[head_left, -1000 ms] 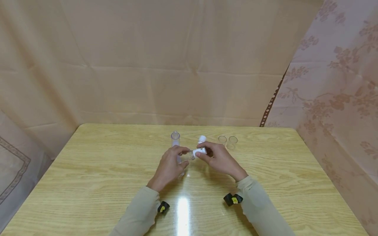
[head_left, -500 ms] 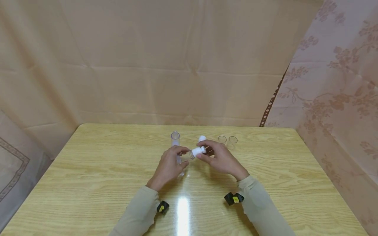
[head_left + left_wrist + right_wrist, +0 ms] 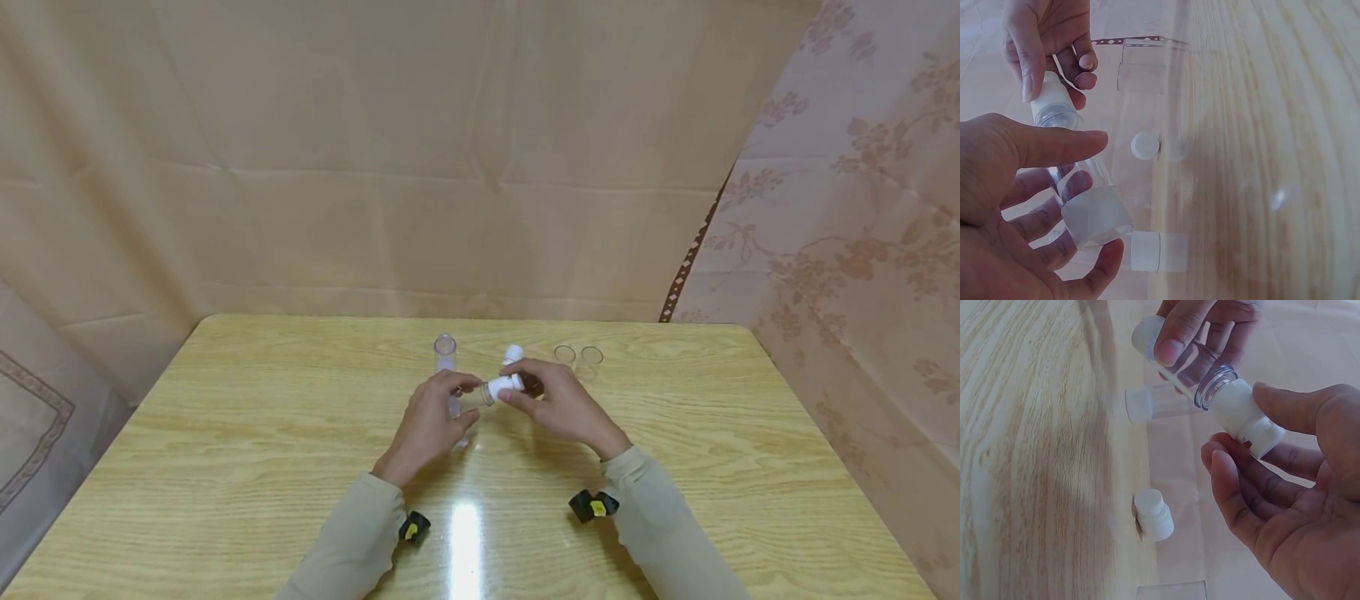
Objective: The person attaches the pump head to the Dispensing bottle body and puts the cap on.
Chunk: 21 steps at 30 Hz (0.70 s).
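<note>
My left hand (image 3: 427,423) holds a clear bottle (image 3: 472,402) tilted on its side, its white base (image 3: 1097,215) between my fingers in the left wrist view. At the bottle's threaded neck sits a white pump head (image 3: 1235,409). The thumb and fingers of my right hand (image 3: 558,402) pinch this pump head; its narrower end points toward my right palm. How deep it sits in the neck cannot be told. Behind my left hand stands a second clear bottle (image 3: 446,354) with a white base (image 3: 1139,405).
A second white pump head (image 3: 1155,515) stands on the wooden table (image 3: 247,467), just beyond my right hand. Two clear caps, a left one (image 3: 565,356) and a right one (image 3: 592,357), stand farther right. A beige curtain (image 3: 420,242) hangs behind the table's far edge.
The pump head has turned slightly at the bottle's neck, and my right thumb and fingers have shifted a little around it. My left hand and the bottle have stayed almost still.
</note>
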Each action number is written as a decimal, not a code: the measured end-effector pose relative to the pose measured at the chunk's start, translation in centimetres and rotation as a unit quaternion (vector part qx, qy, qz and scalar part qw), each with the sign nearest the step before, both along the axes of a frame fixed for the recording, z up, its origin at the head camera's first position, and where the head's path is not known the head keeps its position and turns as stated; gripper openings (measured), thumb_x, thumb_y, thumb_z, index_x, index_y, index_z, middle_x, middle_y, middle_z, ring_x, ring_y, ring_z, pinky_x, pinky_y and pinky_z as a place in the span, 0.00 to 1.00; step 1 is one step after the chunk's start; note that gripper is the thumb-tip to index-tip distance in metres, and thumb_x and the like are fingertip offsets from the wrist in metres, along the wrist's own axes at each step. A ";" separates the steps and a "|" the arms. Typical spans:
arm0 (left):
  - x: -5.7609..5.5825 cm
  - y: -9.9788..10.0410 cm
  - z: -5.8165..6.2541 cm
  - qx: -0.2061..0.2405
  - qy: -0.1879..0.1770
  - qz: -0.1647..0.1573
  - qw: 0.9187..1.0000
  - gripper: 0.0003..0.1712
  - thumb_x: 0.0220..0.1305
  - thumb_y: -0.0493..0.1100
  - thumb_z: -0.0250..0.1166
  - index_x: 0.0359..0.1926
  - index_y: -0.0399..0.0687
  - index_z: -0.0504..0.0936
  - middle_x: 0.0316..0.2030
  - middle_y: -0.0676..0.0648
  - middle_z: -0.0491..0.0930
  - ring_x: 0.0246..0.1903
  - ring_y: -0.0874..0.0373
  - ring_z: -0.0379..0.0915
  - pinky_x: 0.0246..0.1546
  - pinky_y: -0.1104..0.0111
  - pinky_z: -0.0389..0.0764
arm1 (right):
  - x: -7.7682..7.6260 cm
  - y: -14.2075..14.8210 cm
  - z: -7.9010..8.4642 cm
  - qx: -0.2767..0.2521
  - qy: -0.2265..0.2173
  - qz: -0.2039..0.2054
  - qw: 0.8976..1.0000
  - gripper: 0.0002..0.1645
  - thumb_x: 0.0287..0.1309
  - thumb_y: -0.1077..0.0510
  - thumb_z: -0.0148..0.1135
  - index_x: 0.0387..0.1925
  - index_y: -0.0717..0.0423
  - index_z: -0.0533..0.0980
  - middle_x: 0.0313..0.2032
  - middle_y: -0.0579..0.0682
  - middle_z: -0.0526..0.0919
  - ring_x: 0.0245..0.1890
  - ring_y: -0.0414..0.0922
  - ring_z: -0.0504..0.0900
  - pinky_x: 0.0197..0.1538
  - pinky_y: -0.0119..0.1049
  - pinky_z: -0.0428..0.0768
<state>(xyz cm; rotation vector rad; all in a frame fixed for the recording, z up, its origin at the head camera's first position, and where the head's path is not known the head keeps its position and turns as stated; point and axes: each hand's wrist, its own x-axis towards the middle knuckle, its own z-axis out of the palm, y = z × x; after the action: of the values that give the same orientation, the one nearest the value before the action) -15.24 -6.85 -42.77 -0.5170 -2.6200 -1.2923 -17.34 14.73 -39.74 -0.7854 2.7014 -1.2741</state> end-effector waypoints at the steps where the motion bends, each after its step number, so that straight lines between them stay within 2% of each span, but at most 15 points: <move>1: 0.0 0.0 0.0 -0.001 0.000 0.000 1.000 0.21 0.54 0.30 0.77 0.50 0.41 0.85 0.46 0.43 0.84 0.46 0.45 0.80 0.49 0.51 0.80 | 0.0 0.0 0.0 0.002 0.000 -0.001 1.000 0.19 0.67 0.56 0.67 0.56 0.59 0.80 0.37 0.46 0.83 0.36 0.41 0.82 0.43 0.39 0.83; 9: 0.0 0.0 0.0 -0.006 0.004 0.004 1.000 0.21 0.53 0.31 0.77 0.50 0.41 0.85 0.45 0.44 0.85 0.45 0.45 0.80 0.49 0.52 0.80 | 0.0 0.0 0.2 0.004 -0.007 -0.004 1.000 0.19 0.67 0.53 0.67 0.57 0.55 0.80 0.39 0.46 0.84 0.37 0.41 0.81 0.44 0.40 0.82; 16: 0.0 0.0 0.1 0.000 0.005 0.001 1.000 0.21 0.53 0.30 0.77 0.50 0.40 0.85 0.45 0.43 0.84 0.45 0.44 0.80 0.49 0.52 0.81 | 0.1 0.0 0.3 -0.015 -0.009 0.009 1.000 0.17 0.66 0.57 0.67 0.55 0.54 0.80 0.41 0.47 0.84 0.38 0.42 0.82 0.46 0.45 0.83; 21: 0.0 0.0 0.2 -0.001 0.006 0.000 1.000 0.21 0.53 0.31 0.77 0.50 0.40 0.85 0.45 0.43 0.84 0.45 0.45 0.80 0.49 0.52 0.81 | 0.1 0.0 0.3 -0.014 -0.005 0.007 1.000 0.13 0.67 0.56 0.67 0.52 0.52 0.81 0.37 0.44 0.83 0.36 0.42 0.81 0.43 0.40 0.82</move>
<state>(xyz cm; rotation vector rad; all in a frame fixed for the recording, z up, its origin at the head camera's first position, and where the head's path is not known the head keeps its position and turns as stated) -15.19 -6.85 -42.62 -0.5246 -2.6123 -1.2827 -17.28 14.72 -39.46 -0.7979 2.6704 -1.3135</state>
